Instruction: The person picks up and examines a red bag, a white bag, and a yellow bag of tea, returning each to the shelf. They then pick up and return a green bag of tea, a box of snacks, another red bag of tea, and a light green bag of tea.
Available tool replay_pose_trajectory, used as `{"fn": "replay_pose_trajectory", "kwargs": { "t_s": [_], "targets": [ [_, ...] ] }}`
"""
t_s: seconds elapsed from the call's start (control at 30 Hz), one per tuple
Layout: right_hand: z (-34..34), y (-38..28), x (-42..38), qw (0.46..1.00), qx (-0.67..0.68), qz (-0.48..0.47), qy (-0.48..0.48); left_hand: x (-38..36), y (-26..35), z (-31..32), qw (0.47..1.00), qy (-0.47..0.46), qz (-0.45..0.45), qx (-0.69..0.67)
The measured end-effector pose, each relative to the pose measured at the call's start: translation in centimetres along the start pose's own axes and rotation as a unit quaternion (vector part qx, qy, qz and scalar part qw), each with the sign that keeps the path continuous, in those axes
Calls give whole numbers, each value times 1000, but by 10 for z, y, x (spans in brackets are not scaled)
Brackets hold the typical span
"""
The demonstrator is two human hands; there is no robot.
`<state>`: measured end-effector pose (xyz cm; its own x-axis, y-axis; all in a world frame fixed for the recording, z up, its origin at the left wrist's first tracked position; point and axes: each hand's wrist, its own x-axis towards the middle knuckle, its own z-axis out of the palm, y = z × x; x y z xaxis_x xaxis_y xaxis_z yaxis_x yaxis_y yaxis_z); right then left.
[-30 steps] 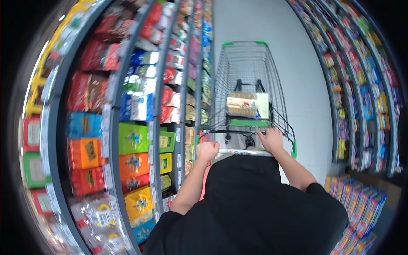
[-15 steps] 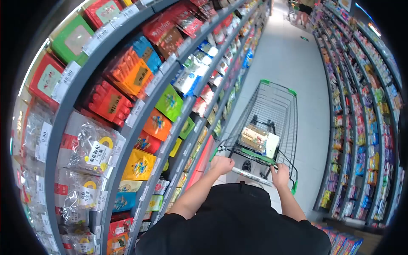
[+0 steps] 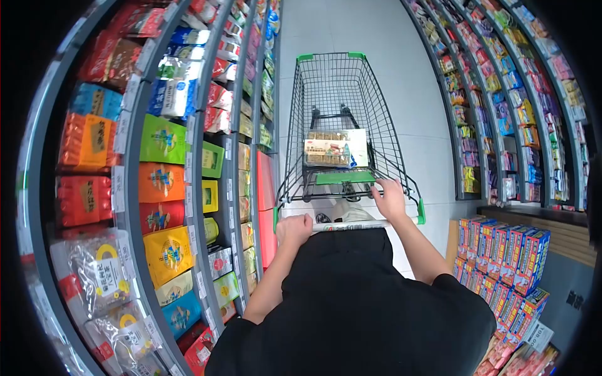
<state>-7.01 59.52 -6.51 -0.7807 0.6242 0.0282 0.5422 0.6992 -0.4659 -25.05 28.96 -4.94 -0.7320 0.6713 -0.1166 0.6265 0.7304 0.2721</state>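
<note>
I stand behind a wire shopping cart (image 3: 332, 94) with green corner trims in a store aisle. My left hand (image 3: 293, 229) is closed around the left end of the cart handle (image 3: 351, 225). My right hand (image 3: 390, 197) grips the right part of the same handle. A flat boxed product (image 3: 335, 149) with a pale label lies in the cart's upper seat section. My black shirt hides the lower middle of the view.
Shelves (image 3: 188, 156) packed with colourful snack bags run along my left. More stocked shelves (image 3: 501, 106) line the right side. A low display of blue and red boxes (image 3: 508, 257) stands at the right, near me. Pale floor (image 3: 351, 31) stretches ahead of the cart.
The view swung from looking up along the left shelves to facing straight down the aisle. Both hands stayed on the cart handle. The cart sits squarely ahead now.
</note>
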Motion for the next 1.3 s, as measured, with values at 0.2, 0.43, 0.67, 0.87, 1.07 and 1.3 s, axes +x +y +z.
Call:
{"fn": "replay_pose_trajectory", "kwargs": {
  "t_s": [0.2,0.43,0.67,0.87,1.07,1.3],
  "targets": [
    [46,37,77,974,78,164,-133,-29,1,8,997,69,40,1],
    [233,171,148,911,76,303,-270,-37,-5,12,994,45,101,0],
    [363,214,145,888,68,358,-281,-29,5,2,996,-10,76,-44],
    [370,195,146,854,45,438,-276,-28,2,6,996,-47,60,-40],
    [387,195,148,858,59,355,-366,-19,9,2,997,-36,52,-52],
    [295,142,192,875,129,443,-149,-30,4,3,998,-10,54,-28]
  ]
}}
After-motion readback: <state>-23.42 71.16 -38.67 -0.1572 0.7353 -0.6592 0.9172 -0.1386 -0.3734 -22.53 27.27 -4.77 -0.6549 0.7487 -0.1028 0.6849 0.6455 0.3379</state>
